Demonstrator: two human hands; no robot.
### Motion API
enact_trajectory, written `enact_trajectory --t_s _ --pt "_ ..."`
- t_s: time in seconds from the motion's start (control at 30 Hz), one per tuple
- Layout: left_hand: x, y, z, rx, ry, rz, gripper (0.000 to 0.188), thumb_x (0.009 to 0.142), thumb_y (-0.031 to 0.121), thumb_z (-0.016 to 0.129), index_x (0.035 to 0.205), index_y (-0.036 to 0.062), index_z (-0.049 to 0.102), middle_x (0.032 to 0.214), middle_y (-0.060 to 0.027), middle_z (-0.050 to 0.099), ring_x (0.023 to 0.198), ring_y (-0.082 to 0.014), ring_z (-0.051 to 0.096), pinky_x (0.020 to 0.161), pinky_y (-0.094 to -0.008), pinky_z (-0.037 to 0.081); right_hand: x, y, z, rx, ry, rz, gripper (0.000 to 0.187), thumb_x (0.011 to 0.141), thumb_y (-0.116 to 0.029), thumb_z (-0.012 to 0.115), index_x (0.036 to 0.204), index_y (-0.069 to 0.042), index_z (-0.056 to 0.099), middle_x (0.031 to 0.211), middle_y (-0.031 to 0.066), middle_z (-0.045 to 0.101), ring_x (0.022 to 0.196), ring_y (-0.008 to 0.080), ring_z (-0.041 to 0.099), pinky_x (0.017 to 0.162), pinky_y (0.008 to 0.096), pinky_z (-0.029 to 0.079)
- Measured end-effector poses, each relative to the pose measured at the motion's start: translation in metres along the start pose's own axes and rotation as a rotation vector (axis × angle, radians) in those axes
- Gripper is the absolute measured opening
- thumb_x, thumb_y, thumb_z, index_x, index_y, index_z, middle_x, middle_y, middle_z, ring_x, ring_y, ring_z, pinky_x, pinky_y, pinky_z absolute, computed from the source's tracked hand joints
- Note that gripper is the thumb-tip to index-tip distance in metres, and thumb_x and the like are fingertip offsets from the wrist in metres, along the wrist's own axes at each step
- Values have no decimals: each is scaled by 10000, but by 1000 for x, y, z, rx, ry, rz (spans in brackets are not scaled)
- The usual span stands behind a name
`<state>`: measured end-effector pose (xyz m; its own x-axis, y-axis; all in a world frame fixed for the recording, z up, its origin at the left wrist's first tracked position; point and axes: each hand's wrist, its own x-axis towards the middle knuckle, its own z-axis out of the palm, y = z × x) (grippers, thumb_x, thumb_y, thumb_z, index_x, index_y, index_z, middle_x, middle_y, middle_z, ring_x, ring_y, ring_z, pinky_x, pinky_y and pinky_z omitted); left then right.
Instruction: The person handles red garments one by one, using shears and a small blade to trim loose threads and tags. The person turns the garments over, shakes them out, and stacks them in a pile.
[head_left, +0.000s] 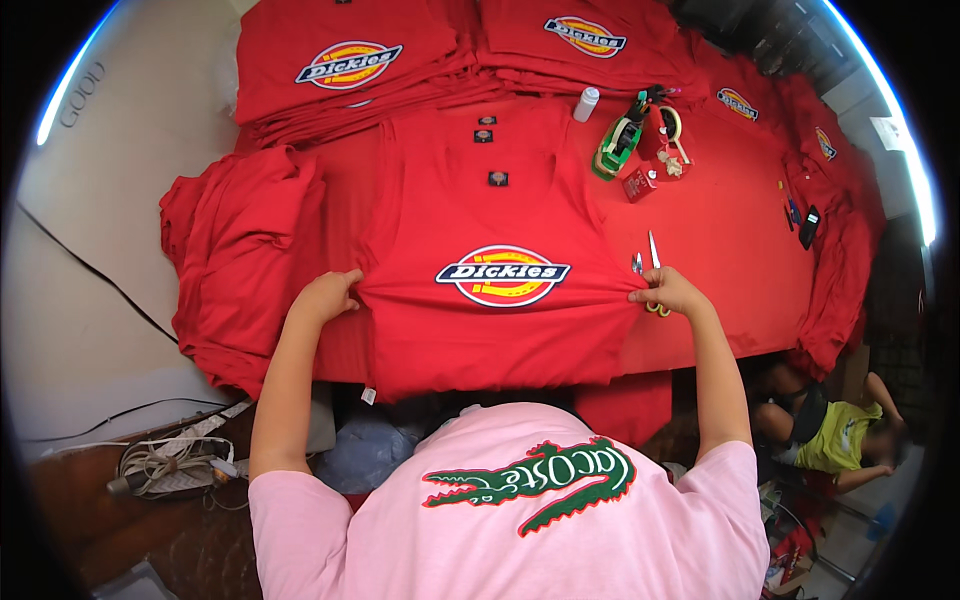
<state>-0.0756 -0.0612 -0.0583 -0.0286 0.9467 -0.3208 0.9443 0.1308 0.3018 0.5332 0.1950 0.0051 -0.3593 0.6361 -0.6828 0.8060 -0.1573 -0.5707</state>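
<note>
A red sleeveless shirt (500, 350) lies spread in front of me, with an oval logo patch in yellow, white and dark blue on its chest. Its wide neckline points away from me, and a small dark label shows inside. My left hand (332, 296) pinches the shirt's left side, fingers closed on the cloth. On the opposite edge my right hand (670, 291) grips the fabric between thumb and fingers. Creases run across the shirt between both hands, so the cloth is pulled taut. Scissors (654, 250) with yellow handles lie beside my right hand, partly hidden by it.
Piles of red shirts (300, 85) line the far side; a folded red heap (235, 240) sits left. Beyond the scissors stand a green tape dispenser (612, 152), a white bottle (586, 104) and a small red box (640, 184). At right, another person (835, 437) in yellow is low down.
</note>
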Motion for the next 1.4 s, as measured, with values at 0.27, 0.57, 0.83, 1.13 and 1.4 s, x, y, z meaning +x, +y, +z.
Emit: enact_trajectory --t_s 0.27,0.57,0.83,1.13,1.4 --pt "-94 54 -187 -817 -116 -47 211 908 234 800 970 62 695 972 20 658 876 -57 553 762 -263 446 -130 -100 -107 96 133 -579 299 792 -36 828 1066 -14 710 1016 -6 740 970 107 684 867 289 550" --pt "-143 78 -302 -1202 436 367 373 1027 159 600 1376 33 556 1299 -61 688 1156 -128 659 991 -324 513 -200 -200 -117 404 230 -1064 661 951 -63 677 1564 -39 431 1192 26 709 1112 96 653 1001 258 476" --pt "-208 117 -304 -1257 723 320 368 969 96 604 1313 78 476 841 67 532 617 8 430 726 -143 458 -200 -172 -146 694 318 -1162 315 1009 -64 643 1323 -40 628 1080 27 705 1003 99 668 901 244 506" --pt "-107 57 -315 -1369 970 177 269 1038 86 615 1300 79 556 1137 -40 652 925 -93 666 762 -222 559 -121 -297 -129 577 474 -1243 308 986 2 574 1259 -21 714 1254 58 671 1088 135 613 1009 263 474" --pt "91 -119 -410 -592 1331 -86 132 997 28 595 1059 31 712 970 -96 747 845 -148 649 790 -304 527 76 -473 -132 816 358 -1027 269 1037 -41 536 1215 -3 734 1306 105 697 1229 195 612 1085 319 459"
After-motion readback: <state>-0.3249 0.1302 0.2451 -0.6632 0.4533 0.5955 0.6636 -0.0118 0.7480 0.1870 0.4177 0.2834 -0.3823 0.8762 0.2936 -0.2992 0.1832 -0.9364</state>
